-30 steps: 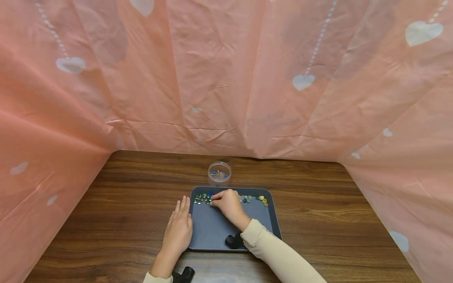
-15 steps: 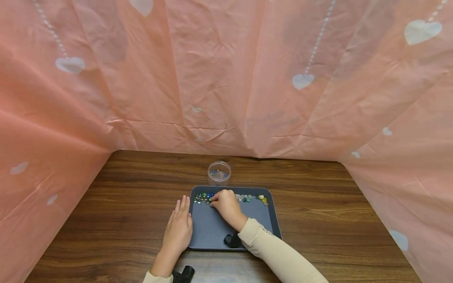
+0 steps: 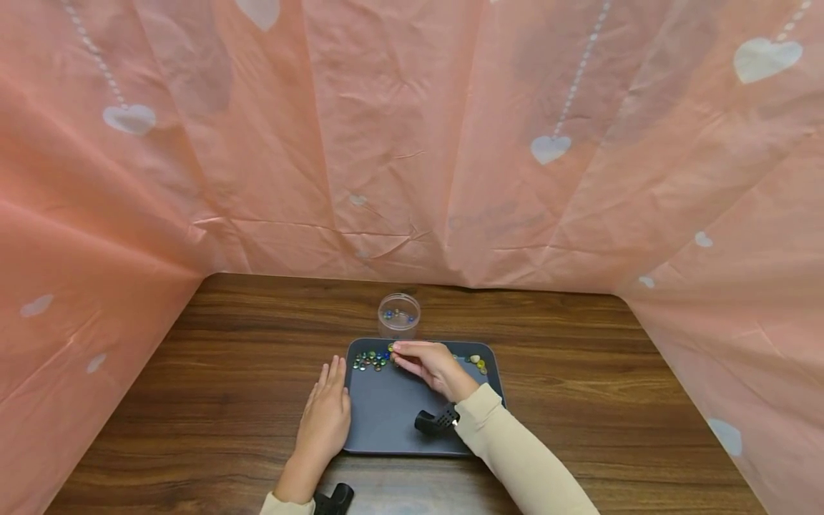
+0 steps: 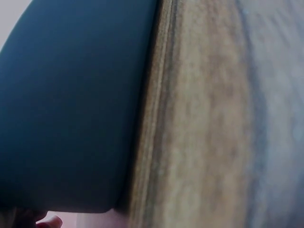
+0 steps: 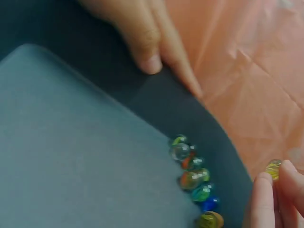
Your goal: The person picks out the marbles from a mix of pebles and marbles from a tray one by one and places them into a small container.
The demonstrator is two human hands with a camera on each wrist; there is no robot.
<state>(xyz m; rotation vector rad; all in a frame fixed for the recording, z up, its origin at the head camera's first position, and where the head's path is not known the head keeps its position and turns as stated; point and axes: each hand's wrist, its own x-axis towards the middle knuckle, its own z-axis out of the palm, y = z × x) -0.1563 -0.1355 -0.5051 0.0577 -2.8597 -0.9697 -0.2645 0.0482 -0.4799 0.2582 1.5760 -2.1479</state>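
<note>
Back from the grip of the bare right hand (image 3: 434, 366), a long, cream fabric sleeve (image 3: 524, 454); nearer the grip, a black, rounded wrist camera (image 3: 425, 423) on a black, perforated band (image 3: 447, 415); behind the bare left hand (image 3: 326, 418), a cream fabric cuff (image 3: 283, 507) and black, rounded casing (image 3: 336, 498), seemingly matching, though cropped.

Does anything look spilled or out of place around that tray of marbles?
Nothing stands out. The colourful glass marbles lie inside the dark grey rectangular tray, the clear round plastic tub stands upright behind it, and the right hand pinches a yellow-streaked glass marble.
</note>
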